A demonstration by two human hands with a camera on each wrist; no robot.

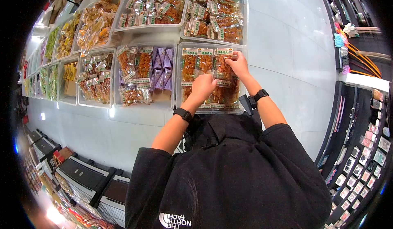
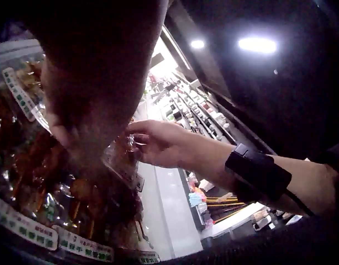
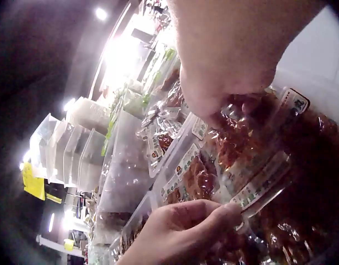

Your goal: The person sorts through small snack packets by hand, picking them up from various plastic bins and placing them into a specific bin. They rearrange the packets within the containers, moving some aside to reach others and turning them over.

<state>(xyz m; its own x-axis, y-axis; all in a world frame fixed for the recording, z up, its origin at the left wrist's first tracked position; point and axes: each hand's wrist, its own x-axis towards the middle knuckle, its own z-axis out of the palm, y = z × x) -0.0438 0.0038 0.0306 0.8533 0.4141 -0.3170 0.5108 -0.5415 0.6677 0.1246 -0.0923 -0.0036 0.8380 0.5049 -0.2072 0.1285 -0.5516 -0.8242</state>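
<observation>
Both hands work over a clear bin (image 1: 179, 79) of flat snack packets with reddish-brown skewered food and white printed labels. My left hand (image 1: 204, 87) pinches the labelled edge of one snack packet (image 3: 235, 146) between thumb and finger, as the right wrist view shows. At the far right of the bin, my right hand (image 1: 238, 65) grips the same packet near its other end, its fingertips partly hidden. In the left wrist view, the left hand (image 2: 95, 105) is dark and close to the camera, with the right hand (image 2: 161, 144) beyond it.
Left of this bin stands another bin with purple packets (image 1: 163, 67) and more skewer packets. Behind are further bins of brown packets (image 1: 215, 18) and yellowish ones (image 1: 98, 22). Shelves of small goods (image 1: 360, 159) line the right, and dark racks (image 1: 82, 175) stand lower left.
</observation>
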